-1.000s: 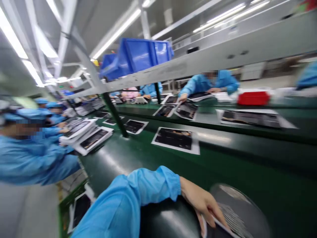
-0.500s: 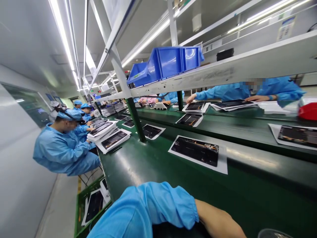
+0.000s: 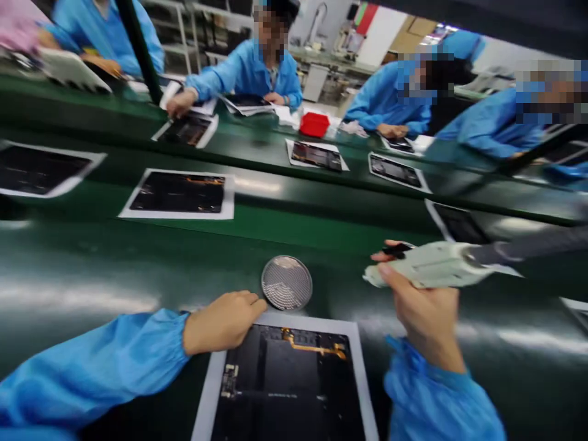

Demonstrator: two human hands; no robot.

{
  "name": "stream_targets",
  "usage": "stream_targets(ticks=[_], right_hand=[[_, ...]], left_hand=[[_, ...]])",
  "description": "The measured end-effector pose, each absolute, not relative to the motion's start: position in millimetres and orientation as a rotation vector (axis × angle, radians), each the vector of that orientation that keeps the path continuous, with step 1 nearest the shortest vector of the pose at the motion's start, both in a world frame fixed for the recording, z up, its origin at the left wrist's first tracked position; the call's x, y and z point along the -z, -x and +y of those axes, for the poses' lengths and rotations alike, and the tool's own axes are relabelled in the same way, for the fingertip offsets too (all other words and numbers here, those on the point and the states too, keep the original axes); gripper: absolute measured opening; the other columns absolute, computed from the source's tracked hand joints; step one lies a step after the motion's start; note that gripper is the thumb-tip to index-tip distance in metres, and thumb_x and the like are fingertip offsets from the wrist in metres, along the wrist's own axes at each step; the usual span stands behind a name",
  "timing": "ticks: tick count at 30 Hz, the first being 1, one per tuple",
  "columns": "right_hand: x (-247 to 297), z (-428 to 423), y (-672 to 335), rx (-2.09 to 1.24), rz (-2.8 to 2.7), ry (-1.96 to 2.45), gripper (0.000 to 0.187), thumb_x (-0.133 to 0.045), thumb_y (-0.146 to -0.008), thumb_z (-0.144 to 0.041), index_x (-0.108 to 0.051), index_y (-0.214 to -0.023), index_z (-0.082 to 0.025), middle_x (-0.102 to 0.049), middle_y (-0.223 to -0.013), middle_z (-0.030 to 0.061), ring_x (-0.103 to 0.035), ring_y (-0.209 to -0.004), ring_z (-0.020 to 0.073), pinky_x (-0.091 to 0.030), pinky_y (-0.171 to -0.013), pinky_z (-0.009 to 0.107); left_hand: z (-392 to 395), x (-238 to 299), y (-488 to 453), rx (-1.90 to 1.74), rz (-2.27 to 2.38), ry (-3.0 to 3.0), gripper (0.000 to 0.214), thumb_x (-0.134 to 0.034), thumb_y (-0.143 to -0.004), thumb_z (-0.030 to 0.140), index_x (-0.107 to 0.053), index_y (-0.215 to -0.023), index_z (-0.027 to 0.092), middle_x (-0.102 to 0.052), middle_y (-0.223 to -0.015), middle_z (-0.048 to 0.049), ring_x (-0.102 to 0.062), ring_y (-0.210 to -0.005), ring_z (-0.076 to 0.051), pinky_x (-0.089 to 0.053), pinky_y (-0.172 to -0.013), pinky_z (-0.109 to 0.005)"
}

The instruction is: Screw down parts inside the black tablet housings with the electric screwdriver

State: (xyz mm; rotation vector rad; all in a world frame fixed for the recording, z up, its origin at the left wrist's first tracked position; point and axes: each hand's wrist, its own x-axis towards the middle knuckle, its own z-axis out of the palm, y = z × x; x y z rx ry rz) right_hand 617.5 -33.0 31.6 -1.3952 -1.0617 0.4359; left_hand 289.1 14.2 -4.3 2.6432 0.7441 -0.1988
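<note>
My left hand [image 3: 225, 321] lies at the upper left corner of an opened tablet [image 3: 287, 383], with its fingers curled together. Whatever those fingers may hold is hidden. The tablet is black inside, with an orange flex cable near its top edge, and rests on a white sheet [image 3: 362, 367]. My right hand [image 3: 425, 306] is wrapped round a pale handheld power tool [image 3: 436, 263] with a black lever and a grey, hose-like rear end. This tool is held above the bench, its nose pointing left. Just beyond the tablet sits a round dish [image 3: 287, 283] with a fine grid pattern.
More opened tablets on white sheets lie along the green bench, one ahead to the left [image 3: 181, 193] and another farther off [image 3: 316, 154]. Several co-workers in blue sit opposite, one reaching out a hand [image 3: 181, 104]. A red bin [image 3: 315, 124] stands on their side.
My view has swung right and down from the aisle to the bench before me. Both hands, the power tool and the near tablet now show; earlier only one forearm and part of a hand did.
</note>
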Motion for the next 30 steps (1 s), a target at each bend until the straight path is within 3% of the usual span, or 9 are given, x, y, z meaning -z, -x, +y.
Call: stream_targets(ticks=[3, 7, 11, 17, 22, 30], right_hand=[[-32.5, -23.8, -594.3, -0.550, -1.044, 1.346, 0.035, -0.076, -0.077, -0.033, -0.065, -0.108, -0.022, -0.069, -0.083, 0.0022, -0.068, -0.081, 0.0225, -0.056, -0.073, 0.040], [-40.2, -15.8, -549.0, -0.633, -1.038, 1.189, 0.029, -0.072, -0.077, -0.025, -0.061, -0.104, -0.024, -0.058, -0.063, -0.0055, -0.059, -0.061, 0.0158, -0.052, -0.066, 0.036], [-35.7, -11.4, -508.1, -0.794, -1.102, 1.123, 0.023, -0.070, -0.082, -0.022, -0.059, -0.101, -0.026, -0.058, -0.064, -0.0066, -0.059, -0.061, 0.0145, -0.051, -0.064, 0.034], [-13.4, 3.0, -470.5, -0.978, -1.128, 1.040, 0.021, -0.065, -0.085, -0.018, -0.057, -0.104, -0.024, -0.057, -0.065, -0.0060, -0.058, -0.060, 0.0151, -0.047, -0.059, 0.032], [-9.1, 8.9, -462.2, -0.992, -1.077, 1.065, 0.023, -0.066, -0.082, -0.015, -0.056, -0.101, -0.024, -0.057, -0.064, -0.0064, -0.058, -0.059, 0.0153, -0.048, -0.061, 0.033], [-2.7, 13.3, -460.1, -1.014, -1.050, 1.125, 0.023, -0.067, -0.078, -0.021, -0.056, -0.097, -0.023, -0.057, -0.066, -0.0063, -0.057, -0.058, 0.0146, -0.048, -0.062, 0.034]], left_hand=[[6.1, 18.6, -287.3, 0.046, 0.700, -2.658, 0.033, -0.049, -0.072, -0.006, -0.057, -0.093, 0.018, -0.062, -0.093, -0.0062, -0.059, -0.082, -0.022, -0.048, -0.074, -0.034], [-6.5, 26.4, -292.3, -0.105, 0.696, -2.713, 0.032, -0.051, -0.065, -0.004, -0.058, -0.086, 0.019, -0.060, -0.094, -0.0095, -0.054, -0.083, -0.025, -0.043, -0.071, -0.037], [-16.2, 35.5, -298.1, -0.270, 0.623, -2.787, 0.014, -0.055, -0.078, 0.007, -0.062, -0.084, 0.017, -0.060, -0.089, -0.0119, -0.051, -0.082, -0.028, -0.043, -0.070, -0.040], [-17.6, 41.4, -302.7, -0.263, 0.549, -2.799, 0.018, -0.053, -0.083, 0.006, -0.065, -0.091, 0.015, -0.061, -0.086, -0.0115, -0.053, -0.079, -0.027, -0.045, -0.068, -0.039], [-16.8, 40.2, -303.1, -0.185, 0.575, -2.778, 0.021, -0.056, -0.077, 0.004, -0.065, -0.093, 0.015, -0.061, -0.090, -0.0114, -0.053, -0.083, -0.027, -0.047, -0.071, -0.039], [-18.8, 42.7, -300.5, -0.383, 0.568, -2.856, 0.022, -0.054, -0.071, 0.000, -0.063, -0.088, 0.012, -0.058, -0.086, -0.0103, -0.051, -0.077, -0.026, -0.049, -0.067, -0.038]])
